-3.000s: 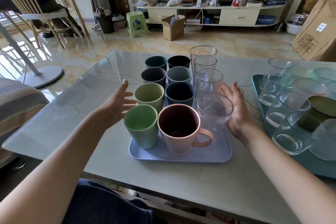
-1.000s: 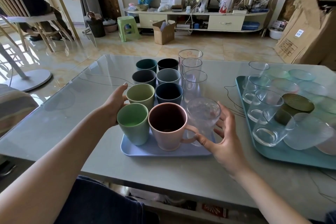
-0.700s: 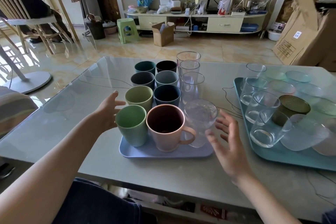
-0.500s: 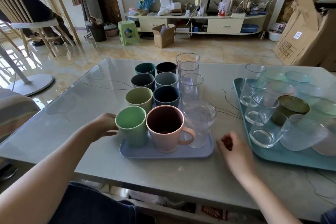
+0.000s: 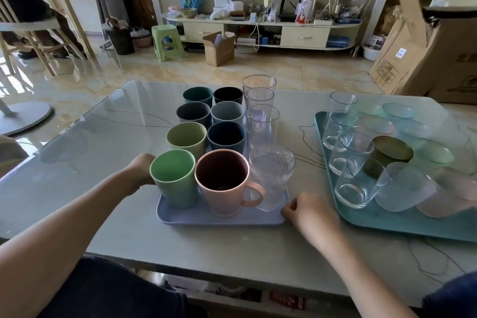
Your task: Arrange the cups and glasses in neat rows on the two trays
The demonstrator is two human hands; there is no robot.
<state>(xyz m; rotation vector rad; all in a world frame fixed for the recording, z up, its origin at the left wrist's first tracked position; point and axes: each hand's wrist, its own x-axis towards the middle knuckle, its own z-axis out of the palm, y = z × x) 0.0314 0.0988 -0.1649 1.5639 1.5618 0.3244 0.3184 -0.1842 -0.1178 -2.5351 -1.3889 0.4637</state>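
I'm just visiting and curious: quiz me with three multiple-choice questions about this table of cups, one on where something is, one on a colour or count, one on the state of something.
1. Where does the pink mug stand?
A. front row of the lilac tray
B. on the teal tray
C. on the bare table

2. How many cups on the lilac tray have a handle?
A. none
B. one
C. three

3. What is the right hand doing?
A. lifting a glass
B. resting closed at the lilac tray's near right corner
C. holding the pink mug's handle

Answers:
1 A, it sits between the green cup and a clear glass.
2 B, only the pink mug shows one.
3 B, the fingers curl by the tray corner and hold no cup.
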